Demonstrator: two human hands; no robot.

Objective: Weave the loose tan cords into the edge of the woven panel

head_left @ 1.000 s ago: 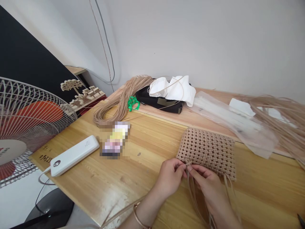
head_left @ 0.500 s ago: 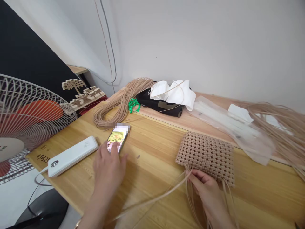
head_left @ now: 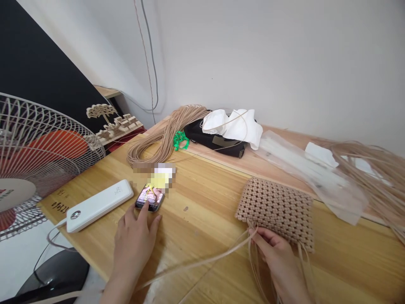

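My left hand [head_left: 134, 236] lies over the wooden table with its fingers apart, the index fingertip at the lower edge of a phone [head_left: 151, 197]. The phone lies face up with its screen lit, and its upper part is blurred out. Between the thumb and fingers of my right hand [head_left: 276, 253] are pinched some beige cords [head_left: 253, 233] at the near left corner of a woven beige panel [head_left: 275, 211]. The panel has rows of small holes and rests on the table. Loose cord ends trail from it to the left and downward.
A white power bank [head_left: 100, 206] with a cable lies left of the phone. Behind are a coil of beige cord [head_left: 155, 139], green cord [head_left: 181, 141], a black pouch [head_left: 218, 141] under white paper, and a plastic bag [head_left: 303, 173]. A fan [head_left: 38, 169] stands at far left.
My left hand has drawn back toward me, from over the phone's screen to its lower edge. The picture on the phone has changed. My right hand keeps its pinch on the cords.
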